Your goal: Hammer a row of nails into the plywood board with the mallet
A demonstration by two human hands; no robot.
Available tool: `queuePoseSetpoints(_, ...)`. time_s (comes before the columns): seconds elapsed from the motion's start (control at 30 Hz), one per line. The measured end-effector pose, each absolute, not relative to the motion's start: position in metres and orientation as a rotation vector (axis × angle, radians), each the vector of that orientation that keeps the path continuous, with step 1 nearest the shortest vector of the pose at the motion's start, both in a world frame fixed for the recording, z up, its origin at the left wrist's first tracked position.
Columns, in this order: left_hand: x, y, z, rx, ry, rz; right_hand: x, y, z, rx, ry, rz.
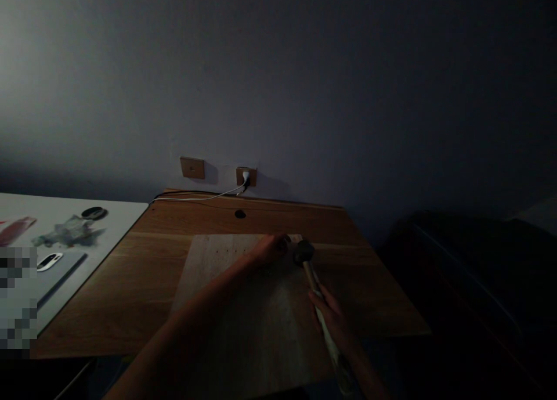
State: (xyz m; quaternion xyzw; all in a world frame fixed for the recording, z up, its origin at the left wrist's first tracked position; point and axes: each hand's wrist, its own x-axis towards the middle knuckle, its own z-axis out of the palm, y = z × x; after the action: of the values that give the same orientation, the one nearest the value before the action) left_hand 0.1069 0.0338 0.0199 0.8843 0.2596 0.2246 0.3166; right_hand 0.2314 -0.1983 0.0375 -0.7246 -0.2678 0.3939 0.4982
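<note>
My right hand (331, 313) is wrapped around the pale handle of a hammer (319, 298). The hammer's dark, blunt head is raised close to the far right part of a light wooden board (256, 324). Near that same far edge, my left hand (270, 249) is pinched with its fingertips low at the board, just left of the hammer head. Whatever is between those fingers is too small and dark to make out. Several small dark spots (226, 251), nails or holes, form a row along the board's far side. The board lies flat on a brown wooden table.
The wooden table (148, 260) backs onto a wall with a socket (253, 176), a plugged-in white cable (209, 198) and a switch plate (192, 168). On the left, a white table (126, 211) holds a laptop (65, 275), crumpled plastic (72, 231) and a dark round object (94, 213).
</note>
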Motion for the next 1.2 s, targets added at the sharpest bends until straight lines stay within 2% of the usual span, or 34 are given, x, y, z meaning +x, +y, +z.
queuePoseSetpoints(0.3,0.107,0.036,0.016,2.273,0.661,0.565,0.216,-0.172,0.051,-1.6,-0.734,1.013)
queuePoseSetpoints(0.63,0.107,0.037,0.013,2.213,0.604,0.677,0.211,-0.17,0.049,-1.632,-0.72,1.015)
queuePoseSetpoints(0.97,0.093,0.042,0.027,2.329,0.638,0.544,0.219,-0.186,0.043,-1.679,-0.643,0.938)
queuePoseSetpoints(1.2,0.046,0.028,0.049,2.701,0.444,0.072,0.218,-0.187,0.029,-1.661,-0.59,0.999)
